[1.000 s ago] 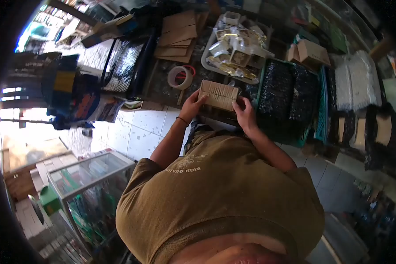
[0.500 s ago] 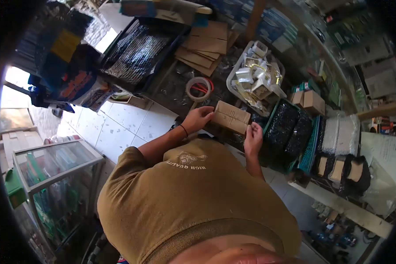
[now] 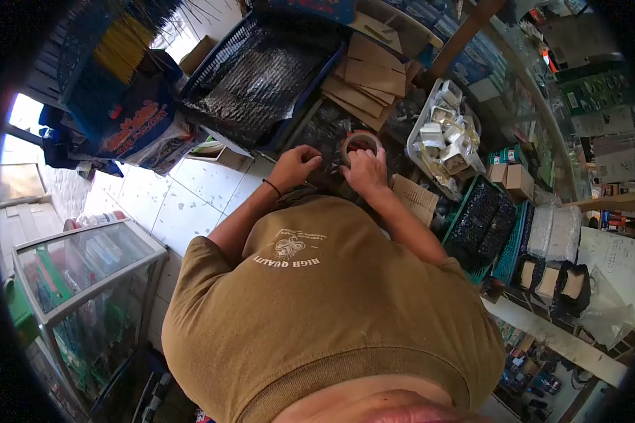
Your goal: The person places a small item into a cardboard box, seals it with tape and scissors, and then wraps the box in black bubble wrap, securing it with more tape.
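My right hand (image 3: 366, 170) is closed on the near side of a roll of tape (image 3: 346, 146), its fingers reaching into the ring. Something red shows behind the roll. To the left, my left hand (image 3: 294, 168) hovers by the table edge with fingers loosely curled and a small gap at the thumb; I see nothing in it. A small brown cardboard box (image 3: 414, 200) lies to the right of my right forearm, which partly covers it.
Flat cardboard pieces (image 3: 363, 84) are stacked behind the tape. A white tub (image 3: 410, 144) of small wrapped packages stands at the right, near a green basket (image 3: 453, 224) of black-wrapped parcels. Dark bubble wrap (image 3: 254, 88) fills a blue crate. A glass case (image 3: 85, 261) stands at left.
Both hands have left the cardboard box, which now lies further right. My right hand has moved left onto the tape roll. My left hand is away from the box. The view has shifted.
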`<state>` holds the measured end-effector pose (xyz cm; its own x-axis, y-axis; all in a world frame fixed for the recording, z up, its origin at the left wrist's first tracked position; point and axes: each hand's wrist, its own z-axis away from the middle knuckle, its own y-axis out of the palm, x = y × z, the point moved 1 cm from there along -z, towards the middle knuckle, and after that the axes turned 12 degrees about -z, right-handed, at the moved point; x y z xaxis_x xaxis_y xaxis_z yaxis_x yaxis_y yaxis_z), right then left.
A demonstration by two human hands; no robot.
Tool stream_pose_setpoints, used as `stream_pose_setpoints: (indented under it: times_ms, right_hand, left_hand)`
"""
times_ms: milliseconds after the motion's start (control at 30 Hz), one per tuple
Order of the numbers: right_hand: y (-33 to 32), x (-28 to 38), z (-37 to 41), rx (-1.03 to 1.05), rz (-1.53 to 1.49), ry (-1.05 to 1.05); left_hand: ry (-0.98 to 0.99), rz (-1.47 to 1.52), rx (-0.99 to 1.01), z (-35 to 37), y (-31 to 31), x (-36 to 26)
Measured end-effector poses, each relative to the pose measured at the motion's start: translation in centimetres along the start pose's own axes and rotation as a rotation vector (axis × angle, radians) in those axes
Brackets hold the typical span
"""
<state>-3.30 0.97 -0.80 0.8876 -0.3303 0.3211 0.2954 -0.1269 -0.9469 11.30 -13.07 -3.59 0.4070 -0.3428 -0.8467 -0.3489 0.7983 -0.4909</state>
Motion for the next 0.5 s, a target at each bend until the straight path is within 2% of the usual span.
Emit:
stream_pose_setpoints:
  times_ms: [100,267,333,500]
  right_hand:
    - [0.8,-1.0,-0.7,-0.015,-0.137,0.070]
    - [-4.9,0.9,-1.8,-0.089,-0.602,0.225]
    - [-6.4,1.7,-1.9,-0.051,-0.756,0.261]
    - [-7.8,2.9,-2.3,0.044,-0.785,0.223]
  left_hand:
    - [0.006,0.030,-0.018,0.1,-1.7,-1.2]
    - [0.142,0.270,-0.117,-1.8,-1.3,-1.5]
    - [0.200,0.215,-0.131,-2.1,-1.9,-3.2]
    - [0.255,0.165,-0.114,-3.0,-2.6,-4.0]
